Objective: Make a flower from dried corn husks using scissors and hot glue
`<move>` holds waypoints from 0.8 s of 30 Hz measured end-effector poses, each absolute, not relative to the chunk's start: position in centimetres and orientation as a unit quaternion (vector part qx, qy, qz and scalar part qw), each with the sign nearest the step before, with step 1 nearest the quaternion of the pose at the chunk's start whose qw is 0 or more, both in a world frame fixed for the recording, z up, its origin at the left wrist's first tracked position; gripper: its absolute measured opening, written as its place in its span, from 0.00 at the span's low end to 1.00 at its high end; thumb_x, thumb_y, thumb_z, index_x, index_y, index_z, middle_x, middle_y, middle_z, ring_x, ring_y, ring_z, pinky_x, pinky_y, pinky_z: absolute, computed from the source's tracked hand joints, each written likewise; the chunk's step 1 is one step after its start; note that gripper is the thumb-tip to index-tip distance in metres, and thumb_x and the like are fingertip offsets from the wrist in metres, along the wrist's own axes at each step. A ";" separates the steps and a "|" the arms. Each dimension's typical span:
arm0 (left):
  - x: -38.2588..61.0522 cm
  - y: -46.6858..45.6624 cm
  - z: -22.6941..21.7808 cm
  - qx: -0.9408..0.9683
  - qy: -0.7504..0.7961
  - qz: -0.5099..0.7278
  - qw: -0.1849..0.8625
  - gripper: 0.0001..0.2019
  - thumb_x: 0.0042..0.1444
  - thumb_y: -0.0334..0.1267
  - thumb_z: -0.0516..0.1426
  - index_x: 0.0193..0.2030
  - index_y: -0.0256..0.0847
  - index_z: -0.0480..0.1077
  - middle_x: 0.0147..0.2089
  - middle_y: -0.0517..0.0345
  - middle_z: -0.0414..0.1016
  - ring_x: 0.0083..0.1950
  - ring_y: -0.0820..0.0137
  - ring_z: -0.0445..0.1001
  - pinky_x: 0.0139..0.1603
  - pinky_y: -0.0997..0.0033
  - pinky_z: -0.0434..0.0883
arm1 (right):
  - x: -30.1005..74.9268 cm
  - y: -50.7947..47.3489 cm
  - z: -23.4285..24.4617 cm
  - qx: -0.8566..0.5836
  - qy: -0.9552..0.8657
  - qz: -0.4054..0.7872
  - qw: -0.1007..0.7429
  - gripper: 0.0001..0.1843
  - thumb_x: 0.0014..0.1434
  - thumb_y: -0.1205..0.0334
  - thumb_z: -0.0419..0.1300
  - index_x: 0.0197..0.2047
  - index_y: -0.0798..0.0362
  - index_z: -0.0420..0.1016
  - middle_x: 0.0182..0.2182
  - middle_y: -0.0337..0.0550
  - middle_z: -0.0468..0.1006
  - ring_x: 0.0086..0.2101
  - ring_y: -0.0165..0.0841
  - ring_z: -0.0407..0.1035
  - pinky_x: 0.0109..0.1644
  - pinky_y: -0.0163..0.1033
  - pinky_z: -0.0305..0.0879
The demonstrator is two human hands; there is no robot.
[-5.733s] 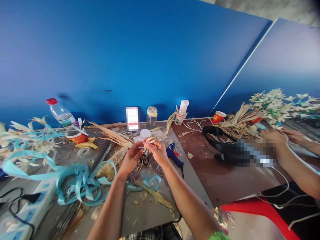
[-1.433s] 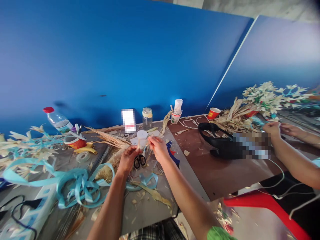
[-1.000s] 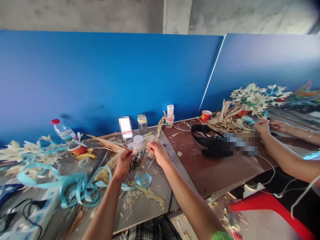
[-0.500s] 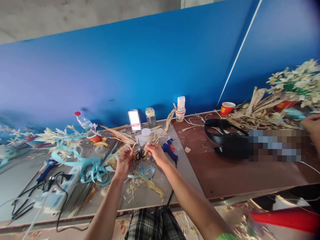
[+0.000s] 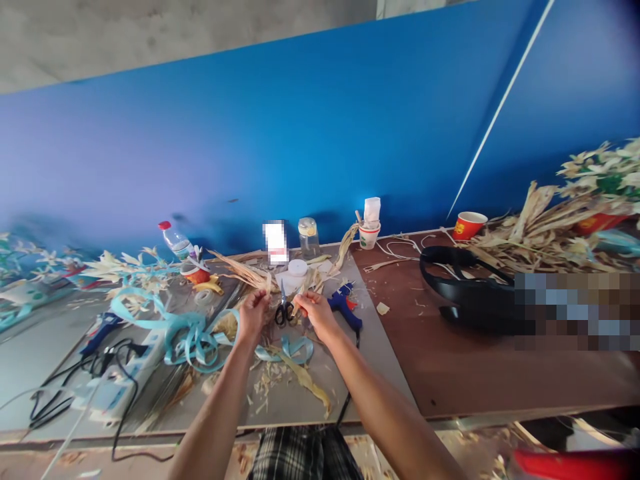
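Both my hands are raised over the grey table [image 5: 350,373], close together. My left hand [image 5: 254,311] is closed, pinching pale dried husk strips [image 5: 267,287]. My right hand [image 5: 314,312] is closed too, pinching the other end of a thin husk strip [image 5: 303,297]. Black-handled scissors [image 5: 284,309] lie on the table between the two hands. A blue glue gun [image 5: 345,305] lies just right of my right hand. Light blue ribbon [image 5: 193,333] curls to the left of my left hand.
At the back stand a water bottle [image 5: 175,241], a glass jar [image 5: 309,237], a white cup [image 5: 369,233] and a red cup [image 5: 470,225]. A black bag [image 5: 470,293] and heaped husks [image 5: 540,233] are on the brown table at right. A power strip with cables [image 5: 100,393] lies left.
The camera swung left and down, so the other person's arms at right left the view. My hands stayed together over the scissors, still pinching the husk strips.
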State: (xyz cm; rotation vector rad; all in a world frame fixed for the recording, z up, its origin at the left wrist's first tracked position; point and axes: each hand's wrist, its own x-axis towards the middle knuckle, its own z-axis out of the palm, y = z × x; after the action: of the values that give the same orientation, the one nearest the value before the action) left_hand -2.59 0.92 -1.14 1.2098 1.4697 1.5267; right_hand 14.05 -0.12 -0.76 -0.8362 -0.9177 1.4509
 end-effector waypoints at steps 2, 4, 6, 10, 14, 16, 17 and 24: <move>-2.7 1.3 -1.1 0.483 0.590 0.578 0.290 0.13 0.41 0.43 0.62 0.31 0.38 0.71 0.29 0.59 0.72 0.31 0.70 0.67 0.35 0.72 0.63 | 14.0 -0.1 -0.7 -0.355 -0.389 0.625 0.576 0.12 0.43 0.54 0.63 0.18 0.53 0.70 0.14 0.33 0.65 0.17 0.24 0.51 0.23 0.32 0.46; -2.8 1.6 -1.1 0.500 0.610 0.566 0.240 0.10 0.42 0.42 0.61 0.30 0.39 0.71 0.29 0.58 0.72 0.31 0.69 0.67 0.36 0.71 0.63 | 14.0 -0.2 -0.7 -0.353 -0.386 0.629 0.575 0.12 0.43 0.54 0.63 0.18 0.53 0.70 0.14 0.33 0.65 0.17 0.24 0.51 0.23 0.32 0.45; -2.8 1.8 -1.3 0.509 0.625 0.557 0.202 0.08 0.42 0.40 0.59 0.29 0.39 0.71 0.29 0.57 0.73 0.32 0.67 0.68 0.37 0.69 0.63 | 13.9 -0.2 -0.6 -0.352 -0.387 0.631 0.573 0.11 0.43 0.55 0.63 0.19 0.53 0.70 0.14 0.32 0.64 0.17 0.23 0.50 0.23 0.32 0.44; -2.7 2.1 -2.0 0.520 0.654 0.532 0.135 0.05 0.42 0.37 0.58 0.27 0.40 0.70 0.30 0.55 0.73 0.33 0.65 0.68 0.38 0.68 0.63 | 13.9 -0.2 -0.5 -0.343 -0.392 0.634 0.571 0.12 0.45 0.55 0.62 0.18 0.53 0.70 0.13 0.32 0.62 0.17 0.23 0.49 0.24 0.33 0.43; -2.6 2.5 -2.6 0.556 0.678 0.477 0.069 0.02 0.45 0.35 0.56 0.26 0.40 0.68 0.29 0.55 0.71 0.32 0.65 0.67 0.38 0.67 0.62 | 14.1 -0.2 -0.3 -0.334 -0.381 0.642 0.576 0.12 0.44 0.55 0.62 0.18 0.53 0.68 0.17 0.33 0.65 0.17 0.23 0.50 0.24 0.33 0.43; -2.4 2.6 -2.8 0.571 0.684 0.452 0.044 0.02 0.46 0.34 0.54 0.26 0.40 0.68 0.29 0.54 0.71 0.33 0.65 0.67 0.39 0.67 0.61 | 14.1 -0.2 -0.2 -0.337 -0.381 0.642 0.573 0.12 0.44 0.55 0.62 0.18 0.53 0.68 0.16 0.33 0.65 0.17 0.23 0.50 0.24 0.34 0.42; -2.3 2.7 -2.8 0.576 0.687 0.441 0.034 0.03 0.47 0.34 0.54 0.26 0.40 0.67 0.30 0.55 0.71 0.33 0.66 0.67 0.39 0.68 0.62 | 14.1 -0.2 -0.2 -0.340 -0.384 0.641 0.571 0.13 0.44 0.55 0.62 0.18 0.53 0.68 0.16 0.33 0.65 0.17 0.23 0.50 0.24 0.34 0.42; -1.7 3.2 -3.0 0.587 0.721 0.368 0.013 0.04 0.50 0.33 0.52 0.30 0.39 0.67 0.32 0.54 0.72 0.36 0.67 0.69 0.39 0.70 0.64 | 14.1 -0.1 -0.3 -0.342 -0.391 0.636 0.571 0.14 0.44 0.53 0.62 0.18 0.54 0.66 0.16 0.32 0.65 0.17 0.23 0.50 0.24 0.33 0.43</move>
State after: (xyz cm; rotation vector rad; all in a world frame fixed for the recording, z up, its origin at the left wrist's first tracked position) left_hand -1.67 3.22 -3.00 1.8295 2.2457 1.1474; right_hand 14.06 -0.14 -0.32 -0.8022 -0.9184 1.4922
